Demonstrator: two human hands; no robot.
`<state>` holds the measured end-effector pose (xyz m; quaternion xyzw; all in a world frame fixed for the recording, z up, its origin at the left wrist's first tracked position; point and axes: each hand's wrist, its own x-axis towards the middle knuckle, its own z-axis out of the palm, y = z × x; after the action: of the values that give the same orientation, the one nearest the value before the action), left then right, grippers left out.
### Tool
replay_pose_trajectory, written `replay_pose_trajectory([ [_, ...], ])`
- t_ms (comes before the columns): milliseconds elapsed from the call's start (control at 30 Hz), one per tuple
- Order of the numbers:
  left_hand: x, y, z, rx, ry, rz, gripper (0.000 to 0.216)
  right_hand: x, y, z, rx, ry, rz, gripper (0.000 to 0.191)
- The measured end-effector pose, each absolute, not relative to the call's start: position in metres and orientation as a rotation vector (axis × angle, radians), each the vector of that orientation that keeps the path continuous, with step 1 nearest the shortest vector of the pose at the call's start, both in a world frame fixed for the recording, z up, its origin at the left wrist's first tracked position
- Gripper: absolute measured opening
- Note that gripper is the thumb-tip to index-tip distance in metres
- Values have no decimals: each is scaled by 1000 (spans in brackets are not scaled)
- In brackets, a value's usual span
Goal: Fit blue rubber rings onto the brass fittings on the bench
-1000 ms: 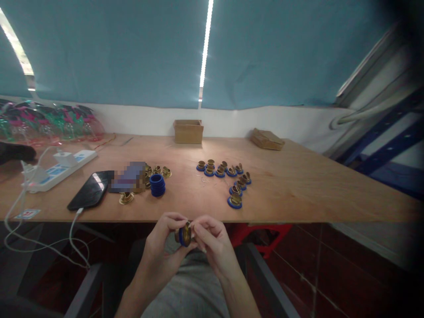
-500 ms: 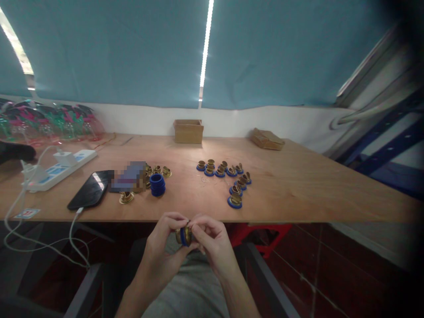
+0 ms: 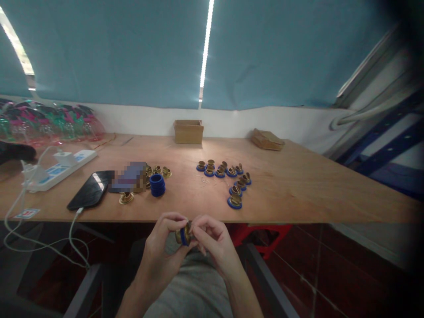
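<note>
Both hands meet over my lap, just below the front edge of the wooden table (image 3: 298,194). My left hand (image 3: 162,247) and my right hand (image 3: 212,243) pinch one small brass fitting with a blue ring (image 3: 184,236) between their fingertips. On the table ahead lies a group of several brass fittings with blue rings (image 3: 228,176). Left of centre stands a stack of blue rings (image 3: 157,184), with bare brass fittings (image 3: 158,170) behind it and one more bare brass piece (image 3: 126,198) nearer the edge.
A black phone (image 3: 90,190) on a white cable lies at the front left, beside a white power strip (image 3: 59,168). An open cardboard box (image 3: 188,131) and a flat brown packet (image 3: 266,139) sit at the back. Colourful bottles (image 3: 49,123) line the far left. A red stool (image 3: 261,234) stands under the table.
My hands stay together over my lap; the fingers have shifted slightly around the brass fitting, which has turned a little.
</note>
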<state>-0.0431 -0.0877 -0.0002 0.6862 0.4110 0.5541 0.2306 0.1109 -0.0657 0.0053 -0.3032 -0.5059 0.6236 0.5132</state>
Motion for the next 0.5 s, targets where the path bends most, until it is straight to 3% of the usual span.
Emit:
replay_pose_trajectory([
  [500, -38, -91, 4, 2044, 1167, 1625, 38, 112, -66, 4, -585, -1121, 1649, 22],
])
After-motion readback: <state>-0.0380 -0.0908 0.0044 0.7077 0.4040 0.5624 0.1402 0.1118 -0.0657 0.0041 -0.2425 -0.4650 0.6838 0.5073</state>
